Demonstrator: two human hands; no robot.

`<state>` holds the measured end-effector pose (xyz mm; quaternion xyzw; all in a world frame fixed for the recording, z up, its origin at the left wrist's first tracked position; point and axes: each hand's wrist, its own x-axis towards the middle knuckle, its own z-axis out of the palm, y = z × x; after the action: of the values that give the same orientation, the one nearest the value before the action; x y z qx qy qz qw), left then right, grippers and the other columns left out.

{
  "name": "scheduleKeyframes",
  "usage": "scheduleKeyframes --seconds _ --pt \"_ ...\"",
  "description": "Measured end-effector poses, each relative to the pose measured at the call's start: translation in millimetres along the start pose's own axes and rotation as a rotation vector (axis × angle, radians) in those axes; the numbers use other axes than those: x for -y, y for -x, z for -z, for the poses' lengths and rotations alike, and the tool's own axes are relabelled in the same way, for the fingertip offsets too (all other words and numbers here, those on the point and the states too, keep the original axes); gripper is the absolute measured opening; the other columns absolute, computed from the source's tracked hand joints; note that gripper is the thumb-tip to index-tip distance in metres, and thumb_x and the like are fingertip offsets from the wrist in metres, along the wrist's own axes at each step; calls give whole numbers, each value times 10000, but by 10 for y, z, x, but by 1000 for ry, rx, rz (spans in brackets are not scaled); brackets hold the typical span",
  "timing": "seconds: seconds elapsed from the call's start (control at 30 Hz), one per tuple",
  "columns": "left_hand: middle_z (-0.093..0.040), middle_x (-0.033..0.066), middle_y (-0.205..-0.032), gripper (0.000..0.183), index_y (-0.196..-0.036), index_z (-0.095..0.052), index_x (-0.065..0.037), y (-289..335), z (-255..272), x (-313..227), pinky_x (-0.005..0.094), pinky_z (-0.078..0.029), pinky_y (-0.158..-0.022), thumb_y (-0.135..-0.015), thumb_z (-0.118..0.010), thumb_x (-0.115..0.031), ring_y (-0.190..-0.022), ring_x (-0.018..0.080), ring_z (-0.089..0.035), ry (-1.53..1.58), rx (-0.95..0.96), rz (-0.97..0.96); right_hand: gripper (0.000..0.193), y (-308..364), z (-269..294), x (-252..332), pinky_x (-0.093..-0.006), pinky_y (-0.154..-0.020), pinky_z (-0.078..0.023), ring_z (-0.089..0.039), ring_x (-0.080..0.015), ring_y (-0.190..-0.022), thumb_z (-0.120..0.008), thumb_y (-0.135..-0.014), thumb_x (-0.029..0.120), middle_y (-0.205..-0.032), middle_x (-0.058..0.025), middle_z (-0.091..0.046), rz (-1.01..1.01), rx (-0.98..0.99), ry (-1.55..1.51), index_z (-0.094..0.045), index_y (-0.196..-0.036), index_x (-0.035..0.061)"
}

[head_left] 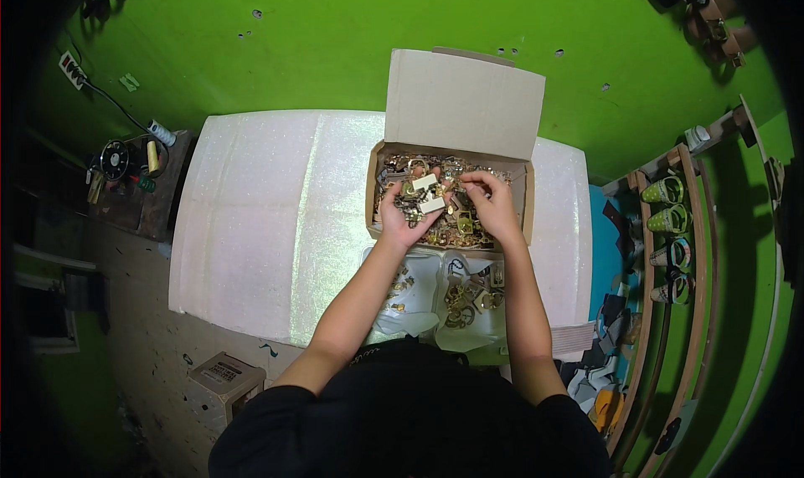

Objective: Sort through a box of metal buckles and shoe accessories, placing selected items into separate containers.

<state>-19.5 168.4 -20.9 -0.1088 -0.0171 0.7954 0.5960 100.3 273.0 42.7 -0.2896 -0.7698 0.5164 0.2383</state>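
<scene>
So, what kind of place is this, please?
Probably a small shoemaking or sandal workshop: an open brown cardboard box full of small metal buckles, curved wooden racks holding green sandals, and leather scraps on the floor at right.

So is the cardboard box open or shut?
Open: the box has its lid folded up and back, showing metal pieces inside.

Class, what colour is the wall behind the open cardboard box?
Bright green wall, behind the box; head view.
</scene>
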Motion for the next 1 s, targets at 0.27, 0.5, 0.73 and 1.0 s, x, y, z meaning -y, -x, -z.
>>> scheduleKeyframes --seconds 0.27,0.5,0.73,1.0 --pt "-450 98 -1255 352 -1098 -517 -127 165 -100 -239 633 -113 -1009 -831 -354 -288 -1212 291 -364 -17 59 -83 210 -95 247 -921 -307 -702 -467 -609 -232 -762 -565 -759 124 -818 -141 -636 -118 -87 323 -621 -918 -1" --pt "-433 97 -1278 363 -1121 -500 -128 235 0 -352 600 -142 -1016 -836 -350 -297 -1227 286 -348 -64 24 -142 261 -500 531 -1520 -372 -817 -439 -579 -335 -904 -475 -766 55 -941 -228 -602 -239 -212 558 -572 -981 -55" --pt "-444 124 -1255 379 -1105 -496 -94 237 14 -318 531 -254 -989 -856 -309 -310 -1187 304 -382 -74 16 -125 333 -643 227 -1416 -393 -937 -374 -462 -376 -1073 -471 -737 22 -1133 -263 -488 -479 -133 793 -522 -1055 -66" --pt "-442 122 -1243 365 -1075 -510 -106 157 27 -205 498 -293 -973 -865 -309 -327 -1175 312 -390 -62 8 -47 252 -673 62 -1306 -402 -903 -403 -442 -375 -1095 -494 -762 54 -1150 -237 -467 -428 -107 783 -573 -968 -67"
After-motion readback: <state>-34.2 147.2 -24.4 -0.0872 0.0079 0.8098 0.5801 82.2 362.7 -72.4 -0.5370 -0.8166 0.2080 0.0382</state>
